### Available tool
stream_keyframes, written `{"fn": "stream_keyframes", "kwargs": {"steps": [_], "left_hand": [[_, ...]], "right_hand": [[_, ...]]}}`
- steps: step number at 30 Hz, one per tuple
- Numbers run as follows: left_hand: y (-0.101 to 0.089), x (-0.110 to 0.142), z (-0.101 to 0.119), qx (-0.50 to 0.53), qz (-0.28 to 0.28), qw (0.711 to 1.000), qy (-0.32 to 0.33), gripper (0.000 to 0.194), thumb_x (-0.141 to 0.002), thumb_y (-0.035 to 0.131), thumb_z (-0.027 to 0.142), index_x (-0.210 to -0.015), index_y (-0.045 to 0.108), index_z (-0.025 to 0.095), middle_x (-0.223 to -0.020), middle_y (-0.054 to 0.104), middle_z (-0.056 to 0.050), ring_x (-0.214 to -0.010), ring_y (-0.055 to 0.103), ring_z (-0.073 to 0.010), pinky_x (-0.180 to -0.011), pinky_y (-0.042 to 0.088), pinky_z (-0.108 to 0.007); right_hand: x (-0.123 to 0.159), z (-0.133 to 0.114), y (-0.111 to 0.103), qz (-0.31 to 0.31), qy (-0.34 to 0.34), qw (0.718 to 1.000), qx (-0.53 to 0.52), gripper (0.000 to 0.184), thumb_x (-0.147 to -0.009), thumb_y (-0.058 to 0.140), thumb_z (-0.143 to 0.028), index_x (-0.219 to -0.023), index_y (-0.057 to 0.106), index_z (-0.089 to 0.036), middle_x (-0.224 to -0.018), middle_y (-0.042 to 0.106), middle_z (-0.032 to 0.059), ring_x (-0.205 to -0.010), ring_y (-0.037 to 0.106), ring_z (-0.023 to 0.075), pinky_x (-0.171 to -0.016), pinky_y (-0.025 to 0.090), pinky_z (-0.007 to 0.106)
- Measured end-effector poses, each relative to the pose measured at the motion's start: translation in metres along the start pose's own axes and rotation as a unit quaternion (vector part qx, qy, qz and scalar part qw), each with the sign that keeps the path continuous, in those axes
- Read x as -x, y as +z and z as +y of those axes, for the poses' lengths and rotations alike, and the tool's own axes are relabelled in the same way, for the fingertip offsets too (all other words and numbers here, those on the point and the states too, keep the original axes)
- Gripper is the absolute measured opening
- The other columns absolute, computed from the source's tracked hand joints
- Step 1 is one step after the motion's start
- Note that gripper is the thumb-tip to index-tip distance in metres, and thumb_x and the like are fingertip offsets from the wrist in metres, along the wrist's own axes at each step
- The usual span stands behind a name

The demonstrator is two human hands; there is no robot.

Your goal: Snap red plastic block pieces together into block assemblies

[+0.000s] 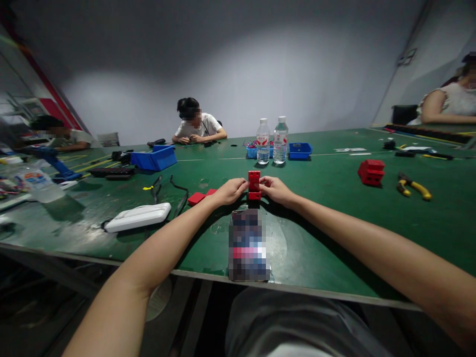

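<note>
A red block-like part (254, 182) stands upright on the green table (312, 248), straight ahead of me. From its left side my left hand (232, 191) grips it with fingers and thumb closed. My right hand (275, 190) pinches the same part from the right. More red pieces (201, 197) lie just beyond my left forearm, partly hidden by it. Nearer to me, below the hands, a phone (248, 245) with a blurred screen lies flat close to the table's front edge.
Two water bottles (263, 144) stand behind my hands beside a small blue bin (300, 150). To the right are a red block (372, 172) and yellow-handled pliers (413, 187). A white device (138, 217) and a blue bin (154, 157) are left. People sit around the table.
</note>
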State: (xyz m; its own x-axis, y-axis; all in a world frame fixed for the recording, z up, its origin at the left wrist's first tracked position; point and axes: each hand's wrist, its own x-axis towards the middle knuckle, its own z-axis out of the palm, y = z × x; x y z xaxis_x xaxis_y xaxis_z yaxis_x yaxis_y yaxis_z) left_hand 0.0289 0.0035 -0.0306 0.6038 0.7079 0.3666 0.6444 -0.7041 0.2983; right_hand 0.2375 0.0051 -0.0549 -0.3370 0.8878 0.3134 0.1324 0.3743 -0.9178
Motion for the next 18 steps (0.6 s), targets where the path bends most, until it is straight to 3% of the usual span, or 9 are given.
{"fn": "stream_keyframes", "kwargs": {"steps": [3, 9, 18], "left_hand": [[0.008, -0.002, 0.001, 0.052, -0.014, 0.999, -0.007, 0.036, -0.098, 0.028, 0.031, -0.11, 0.059, 0.016, -0.11, 0.069, -0.01, -0.098, 0.064, -0.0203, -0.089, 0.048, -0.031], [0.012, -0.002, 0.003, 0.055, -0.009, 0.998, -0.018, 0.033, -0.097, 0.029, 0.026, -0.117, 0.054, 0.016, -0.117, 0.066, -0.011, -0.106, 0.063, -0.0209, -0.095, 0.047, -0.033], [0.013, -0.001, 0.003, 0.069, -0.004, 0.998, 0.005, 0.033, -0.099, 0.025, 0.03, -0.111, 0.053, 0.016, -0.112, 0.066, -0.013, -0.103, 0.062, -0.0224, -0.094, 0.047, -0.037]], "right_hand": [[0.0, -0.001, 0.002, -0.002, 0.001, 1.0, -0.004, 0.029, -0.072, 0.066, -0.046, -0.081, 0.06, -0.018, -0.075, 0.065, 0.0018, -0.064, 0.056, 0.0142, -0.063, 0.046, 0.027], [0.001, -0.005, 0.004, -0.009, -0.006, 1.0, 0.016, 0.029, -0.078, 0.058, -0.045, -0.078, 0.062, -0.017, -0.07, 0.063, 0.0009, -0.06, 0.052, 0.0126, -0.059, 0.042, 0.026], [0.002, -0.007, 0.004, -0.017, -0.001, 0.999, 0.035, 0.038, -0.079, 0.055, -0.049, -0.085, 0.065, -0.013, -0.077, 0.066, 0.0028, -0.063, 0.054, 0.0135, -0.061, 0.041, 0.026]]}}
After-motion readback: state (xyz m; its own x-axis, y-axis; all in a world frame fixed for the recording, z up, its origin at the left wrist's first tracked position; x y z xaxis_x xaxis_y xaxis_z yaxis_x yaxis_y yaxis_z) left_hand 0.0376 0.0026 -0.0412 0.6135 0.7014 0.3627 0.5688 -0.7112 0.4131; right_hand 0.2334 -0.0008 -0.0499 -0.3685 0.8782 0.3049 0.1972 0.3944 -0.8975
